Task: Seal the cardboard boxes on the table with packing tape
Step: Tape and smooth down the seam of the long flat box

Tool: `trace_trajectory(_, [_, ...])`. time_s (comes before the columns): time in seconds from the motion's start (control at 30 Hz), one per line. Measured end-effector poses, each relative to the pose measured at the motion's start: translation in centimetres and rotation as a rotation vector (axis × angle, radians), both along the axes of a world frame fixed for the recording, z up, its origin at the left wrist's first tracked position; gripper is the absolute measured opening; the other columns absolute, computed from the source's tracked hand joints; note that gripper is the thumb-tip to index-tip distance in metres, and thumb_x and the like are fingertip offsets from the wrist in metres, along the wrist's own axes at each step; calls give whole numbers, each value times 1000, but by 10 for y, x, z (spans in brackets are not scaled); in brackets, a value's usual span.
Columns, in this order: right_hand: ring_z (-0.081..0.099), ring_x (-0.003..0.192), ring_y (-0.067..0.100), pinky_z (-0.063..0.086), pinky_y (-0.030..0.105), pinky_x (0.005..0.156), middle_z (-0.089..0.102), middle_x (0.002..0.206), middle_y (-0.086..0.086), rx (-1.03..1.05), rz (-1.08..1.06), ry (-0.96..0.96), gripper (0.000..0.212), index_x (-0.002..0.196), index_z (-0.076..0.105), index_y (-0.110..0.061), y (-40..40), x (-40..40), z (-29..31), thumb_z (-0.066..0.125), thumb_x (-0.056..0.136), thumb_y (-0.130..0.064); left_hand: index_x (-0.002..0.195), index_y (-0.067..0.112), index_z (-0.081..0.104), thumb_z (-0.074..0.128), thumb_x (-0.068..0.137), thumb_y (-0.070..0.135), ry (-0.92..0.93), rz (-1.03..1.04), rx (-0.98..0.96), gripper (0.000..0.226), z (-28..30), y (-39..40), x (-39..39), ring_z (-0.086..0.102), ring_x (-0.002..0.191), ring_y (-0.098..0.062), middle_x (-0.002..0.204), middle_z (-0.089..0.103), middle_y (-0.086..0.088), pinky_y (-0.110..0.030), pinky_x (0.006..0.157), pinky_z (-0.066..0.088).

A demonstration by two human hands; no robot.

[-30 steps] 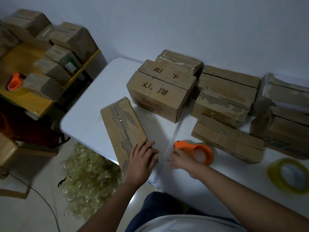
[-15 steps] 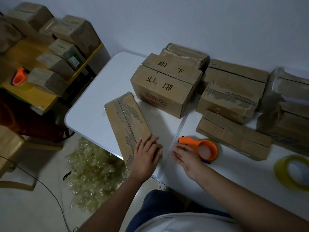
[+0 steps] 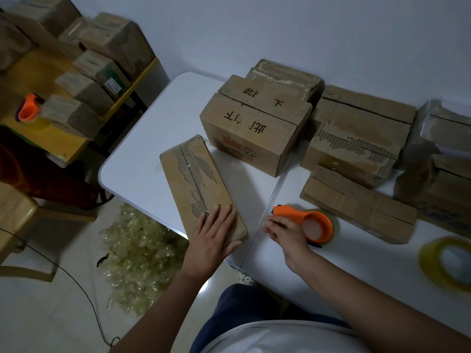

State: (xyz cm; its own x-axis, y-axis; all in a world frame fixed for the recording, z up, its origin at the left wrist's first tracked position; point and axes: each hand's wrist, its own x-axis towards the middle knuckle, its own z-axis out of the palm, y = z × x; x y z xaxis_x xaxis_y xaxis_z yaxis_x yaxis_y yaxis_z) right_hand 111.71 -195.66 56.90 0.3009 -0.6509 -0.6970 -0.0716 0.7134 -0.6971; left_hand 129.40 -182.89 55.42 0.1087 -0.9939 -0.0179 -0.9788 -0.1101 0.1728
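The flat box (image 3: 201,189) at seven o'clock on the table (image 3: 153,138) is pressed by the spread left hand (image 3: 214,233); its seam looks untaped. The tape dispenser (image 3: 309,222) is touched by the right hand (image 3: 285,231), its grasp unclear. Other boxes (image 3: 356,133) seem unsealed.

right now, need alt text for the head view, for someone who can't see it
A person's left hand presses flat on a long cardboard box on a white table, while the right hand touches an orange tape dispenser. More boxes crowd the table behind.
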Motion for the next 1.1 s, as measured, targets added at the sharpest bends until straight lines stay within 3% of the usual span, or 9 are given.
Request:
trace_trajectory(0.13, [67, 83, 12, 49, 18, 70, 70, 91, 4, 31, 21, -10, 14, 100, 69, -10, -3, -2, -5, 59, 93, -2, 153, 13, 30, 39, 100, 53, -100, -17, -66, 68, -8, 0, -6, 23, 149, -30, 161, 28, -5, -51, 120, 19])
trace_trajectory(0.3, [69, 82, 10, 48, 21, 70, 72, 90, 2, 40, 67, -22, 7, 95, 71, -15, -7, -3, -9, 64, 92, -12, 152, 14, 29, 69, 85, 51, -115, 0, -18, 86, -5, -2, -4, 21, 149, -31, 160, 28, -6, -52, 118, 21])
trace_trajectory(0.4, [69, 81, 8, 48, 21, 69, 72, 88, 1, -18, 95, 6, 5, 92, 70, -17, -6, -2, -12, 66, 91, -18, 153, 19, 29, 50, 91, 68, -67, 51, 18, 82, -3, -2, -8, 15, 152, -26, 161, 26, -1, -50, 122, 15])
trace_trajectory(0.5, [67, 77, 4, 46, 18, 68, 70, 84, 0, -94, 96, 30, 6, 90, 69, -17, -3, -1, -15, 64, 92, -18, 151, 21, 30, 31, 99, 65, -80, 100, 51, 68, -1, -6, -12, 17, 151, -25, 159, 31, -1, -49, 122, 16])
trace_trajectory(0.63, [63, 68, -3, 46, 9, 61, 66, 82, 2, -213, 118, 44, 7, 88, 65, -16, -3, 4, -18, 60, 94, -15, 156, 20, 18, 42, 94, 66, -109, 44, 87, 81, -3, -3, -8, 10, 152, -26, 163, 21, -2, -50, 122, 14])
trace_trajectory(0.77, [59, 68, -5, 45, 10, 66, 63, 80, 0, -391, 197, 93, 9, 88, 60, -15, -3, 10, -25, 57, 96, -12, 159, 21, 10, 42, 93, 68, -90, -84, 87, 87, -2, 3, 9, 4, 153, -24, 166, 7, 1, -50, 122, 14])
trace_trajectory(0.97, [55, 82, 12, 41, 8, 67, 58, 88, 5, -561, 342, 136, 18, 85, 51, -24, 0, 31, -40, 52, 98, -12, 159, 20, 9, 50, 93, 60, -156, -120, 110, 87, -3, 7, 16, 4, 153, -26, 166, 5, -1, -51, 120, 23])
trace_trajectory(1.1, [50, 79, 0, 39, 7, 68, 53, 90, 2, -701, 433, 151, 8, 92, 52, -10, 6, 45, -51, 51, 98, -6, 159, 20, 8, 53, 91, 60, -171, -132, 114, 91, -4, 6, 16, 4, 153, -28, 167, 3, -2, -52, 120, 21])
